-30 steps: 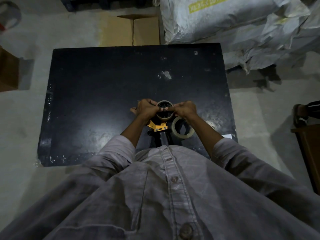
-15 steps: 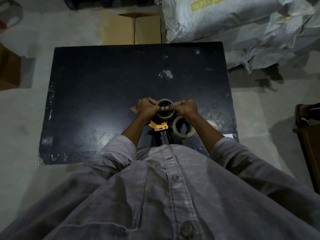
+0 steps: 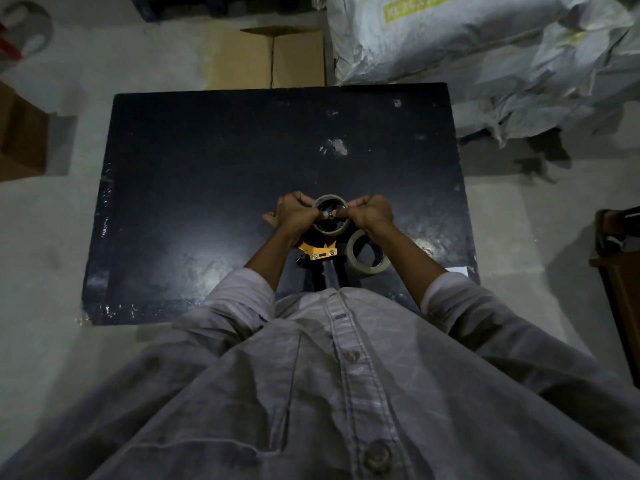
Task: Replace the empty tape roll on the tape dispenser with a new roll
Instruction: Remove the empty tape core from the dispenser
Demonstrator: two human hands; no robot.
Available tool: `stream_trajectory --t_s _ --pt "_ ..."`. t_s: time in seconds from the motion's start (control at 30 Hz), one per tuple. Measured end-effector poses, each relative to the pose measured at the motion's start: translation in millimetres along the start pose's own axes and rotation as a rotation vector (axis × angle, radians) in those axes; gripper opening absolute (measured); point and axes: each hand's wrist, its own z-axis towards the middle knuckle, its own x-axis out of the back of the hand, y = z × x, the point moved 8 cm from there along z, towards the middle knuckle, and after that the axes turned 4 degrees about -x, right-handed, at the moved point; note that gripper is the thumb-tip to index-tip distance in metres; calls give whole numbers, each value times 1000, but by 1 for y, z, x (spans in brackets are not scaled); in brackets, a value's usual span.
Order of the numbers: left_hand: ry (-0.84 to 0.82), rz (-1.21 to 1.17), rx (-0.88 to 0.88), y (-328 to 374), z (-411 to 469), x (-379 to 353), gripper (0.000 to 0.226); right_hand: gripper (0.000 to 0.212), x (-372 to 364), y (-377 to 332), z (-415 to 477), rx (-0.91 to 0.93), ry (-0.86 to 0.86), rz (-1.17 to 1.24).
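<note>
A yellow and black tape dispenser (image 3: 318, 252) lies on the black table (image 3: 207, 188), handle pointing toward me. A thin tape ring (image 3: 330, 230) sits on its hub. My left hand (image 3: 296, 214) grips the ring's left side and my right hand (image 3: 369, 213) grips its right side, both thumbs pressed into the hub's middle. A second pale tape roll (image 3: 367, 252) lies flat on the table just right of the dispenser, below my right wrist.
Large white sacks (image 3: 485, 46) lie beyond the table's far right corner. A flat cardboard box (image 3: 263, 58) sits behind the far edge, another box (image 3: 20, 143) on the floor at left. Dark furniture (image 3: 620, 271) stands at the right.
Both hands stay on the ring atop the dispenser; only small finger shifts at the hub. The loose roll has not moved.
</note>
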Motion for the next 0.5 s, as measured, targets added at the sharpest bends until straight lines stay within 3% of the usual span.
stream_trajectory --t_s 0.5 --pt "-37 -41 28 -39 49 -15 62 35 -4 -5 -4 -13 36 20"
